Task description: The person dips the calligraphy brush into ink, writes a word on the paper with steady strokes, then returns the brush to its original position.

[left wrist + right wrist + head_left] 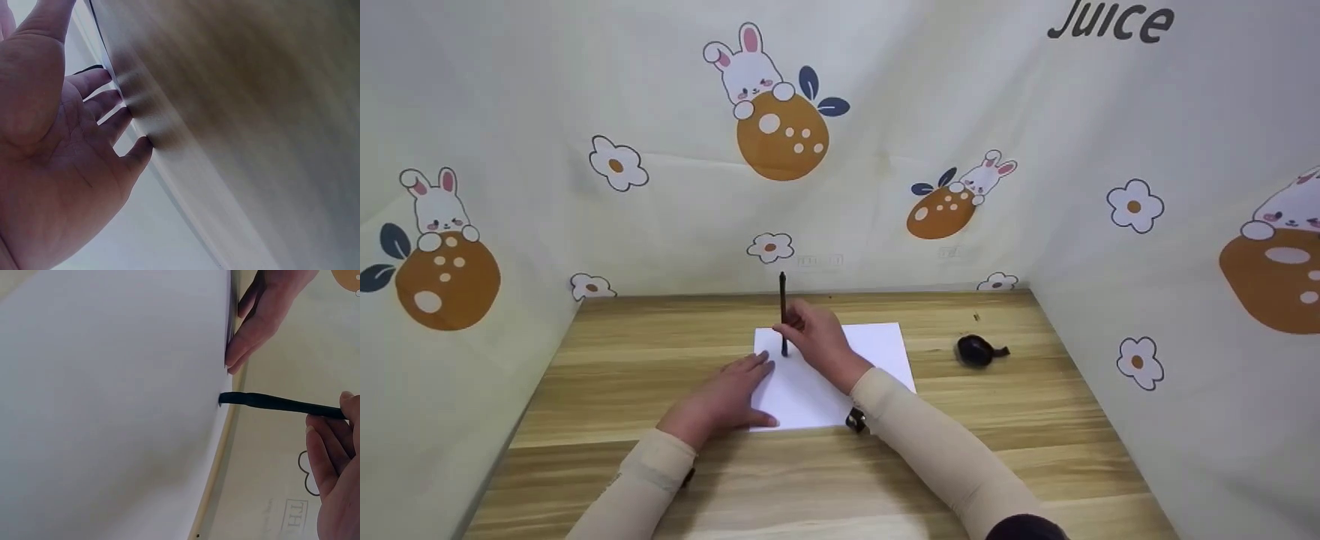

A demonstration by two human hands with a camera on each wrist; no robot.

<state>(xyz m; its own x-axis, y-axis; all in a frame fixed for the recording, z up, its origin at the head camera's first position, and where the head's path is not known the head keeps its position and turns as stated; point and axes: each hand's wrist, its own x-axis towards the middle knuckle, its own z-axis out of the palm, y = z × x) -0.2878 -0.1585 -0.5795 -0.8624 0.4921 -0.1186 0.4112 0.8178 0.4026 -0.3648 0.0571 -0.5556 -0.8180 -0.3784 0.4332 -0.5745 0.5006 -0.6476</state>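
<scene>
A white sheet of paper (817, 397) lies on the wooden table. My right hand (817, 337) pinches a slim black pen-like stick (783, 300) between thumb and fingers and holds it nearly upright over the paper's left part. In the right wrist view, the dark lower end of the stick (270, 403) is at the paper surface; whether it touches, I cannot tell. My left hand (727, 397) rests at the paper's left edge with its fingers extended, the fingertips and thumb on the sheet. The left wrist view shows this hand's palm (73, 157) from below.
A round black object with a short tail (976, 351) lies on the table (1035, 435) to the right of the paper, with a tiny dark bit behind it. Cloth walls (660, 217) printed with rabbits, oranges and flowers stand at the back and both sides.
</scene>
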